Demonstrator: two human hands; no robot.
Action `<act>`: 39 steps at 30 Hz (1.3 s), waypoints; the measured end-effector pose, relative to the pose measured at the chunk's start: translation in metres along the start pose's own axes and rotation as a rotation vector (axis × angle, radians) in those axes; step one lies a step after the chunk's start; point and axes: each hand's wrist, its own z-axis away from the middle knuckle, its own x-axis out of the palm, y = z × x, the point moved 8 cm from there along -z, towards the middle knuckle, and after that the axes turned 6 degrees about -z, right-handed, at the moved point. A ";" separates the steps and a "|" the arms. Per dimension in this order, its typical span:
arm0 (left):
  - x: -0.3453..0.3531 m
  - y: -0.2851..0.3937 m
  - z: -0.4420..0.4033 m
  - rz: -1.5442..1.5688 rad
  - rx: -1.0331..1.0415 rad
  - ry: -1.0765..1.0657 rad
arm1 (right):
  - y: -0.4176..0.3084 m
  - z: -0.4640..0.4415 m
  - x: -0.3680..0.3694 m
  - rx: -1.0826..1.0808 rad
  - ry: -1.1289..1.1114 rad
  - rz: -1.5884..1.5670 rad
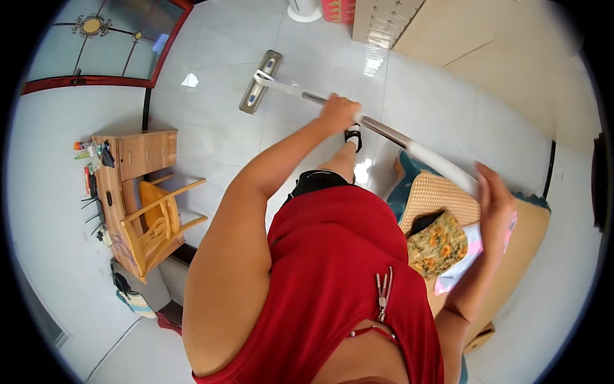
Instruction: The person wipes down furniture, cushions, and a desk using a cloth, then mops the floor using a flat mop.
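Note:
A flat mop [292,88] slants across the view. Its rectangular head [260,83] lies on the glossy tiles ahead of me, joined to a pole of metal and white plastic. Partway down this pole, my left hand [339,114] has its fingers wrapped around it. The white upper end of the handle [441,165] meets my right hand [495,197], which holds it loosely with some fingers stretched past the end. Part of that grip is hidden. One foot in a dark sandal [353,136] shows under the pole.
A bed [518,240] with a woven mat [441,195] and a flowered cloth item [440,244] is at right. Left are a wooden desk [146,157] and a wooden chair [167,214]. Cabinets [460,38] and a white round base [304,9] stand ahead.

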 end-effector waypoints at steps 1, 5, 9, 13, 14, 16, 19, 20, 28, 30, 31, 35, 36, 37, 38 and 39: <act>0.013 0.030 0.006 0.004 0.053 -0.015 | 0.005 0.024 -0.024 0.080 -0.027 0.053; 0.018 0.161 0.049 0.105 0.273 -0.008 | 0.033 0.125 -0.113 0.168 0.006 0.042; 0.033 0.255 0.091 0.152 0.419 -0.165 | 0.022 0.208 -0.179 0.341 0.019 0.150; 0.053 0.281 0.134 0.204 0.531 -0.249 | 0.006 0.263 -0.179 0.482 -0.013 0.147; 0.060 0.275 0.143 0.206 0.524 -0.271 | -0.008 0.265 -0.166 0.429 0.017 0.166; 0.070 0.257 0.158 0.218 0.506 -0.309 | -0.037 0.263 -0.138 0.316 0.069 0.217; 0.068 0.220 0.171 0.247 0.464 -0.198 | -0.058 0.264 -0.111 0.362 0.067 0.191; 0.062 0.203 0.174 0.261 0.443 -0.154 | -0.063 0.259 -0.098 0.351 0.066 0.207; 0.011 -0.010 0.212 0.188 0.181 0.003 | -0.190 0.198 0.058 0.303 0.105 0.146; 0.008 -0.071 0.220 0.197 0.165 0.050 | -0.227 0.184 0.100 0.289 0.131 0.100; 0.006 -0.099 0.222 0.174 0.168 0.071 | -0.242 0.176 0.121 0.279 0.126 0.094; -0.028 -0.189 0.249 0.162 0.073 0.172 | -0.294 0.151 0.205 0.077 0.201 0.118; -0.034 -0.209 0.257 0.143 0.074 0.263 | -0.306 0.146 0.226 0.047 0.166 0.161; -0.037 -0.226 0.264 0.115 0.026 0.225 | -0.316 0.144 0.246 -0.011 0.154 0.152; -0.041 -0.241 0.271 0.088 -0.019 0.193 | -0.332 0.142 0.264 -0.027 0.080 0.174; -0.038 -0.259 0.280 0.071 -0.029 0.217 | -0.341 0.143 0.283 -0.018 -0.046 0.177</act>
